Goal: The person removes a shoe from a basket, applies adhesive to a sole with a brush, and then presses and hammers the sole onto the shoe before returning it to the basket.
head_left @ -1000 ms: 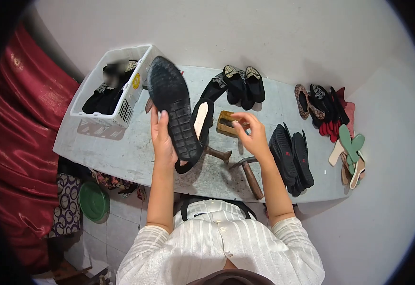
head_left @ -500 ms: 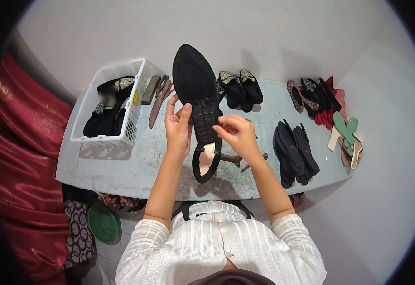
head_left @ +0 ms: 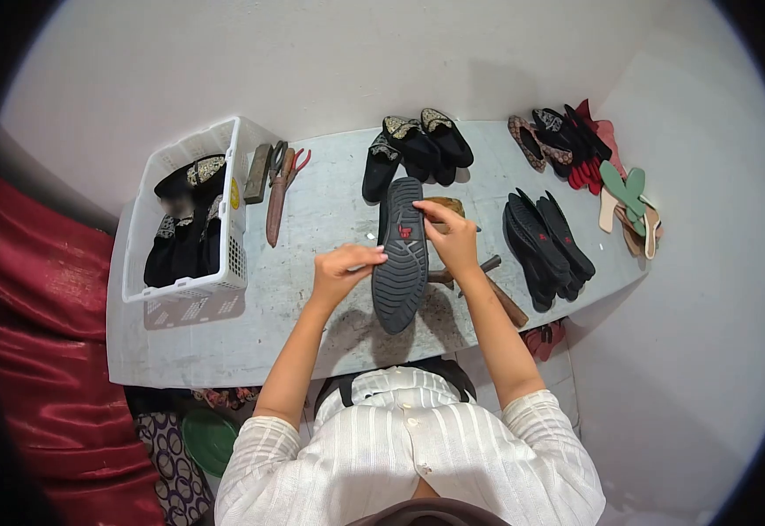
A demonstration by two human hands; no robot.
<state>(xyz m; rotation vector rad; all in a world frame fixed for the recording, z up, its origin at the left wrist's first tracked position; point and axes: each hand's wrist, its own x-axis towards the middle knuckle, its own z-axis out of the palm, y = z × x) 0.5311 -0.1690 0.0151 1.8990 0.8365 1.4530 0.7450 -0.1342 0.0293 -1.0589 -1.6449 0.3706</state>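
Between my hands is a black rubber shoe sole (head_left: 400,285), its ridged tread and red mark facing me and its rounded broad end towards me. My left hand (head_left: 340,273) pinches its left edge near the middle. With thumb and fingers, my right hand (head_left: 449,235) grips the right edge near the far end. Whether a shoe upper is attached behind the sole is hidden. Just beyond it stand several black shoes (head_left: 413,145) with gold-patterned fronts. A wooden-handled tool (head_left: 507,302) lies beside my right forearm, partly covered.
A white plastic basket (head_left: 237,237) holding black shoes stands at left. Near it lie a grey block (head_left: 257,173), a sheathed tool (head_left: 275,215) and red-handled pliers (head_left: 298,167). Black soles (head_left: 540,250), patterned shoes (head_left: 527,145) and green cut-outs (head_left: 623,193) are at right.
The held piece has been lowered and turned over: its black inner face with a beige patch showed before, now the tread shows. My right hand has moved towards its far end.
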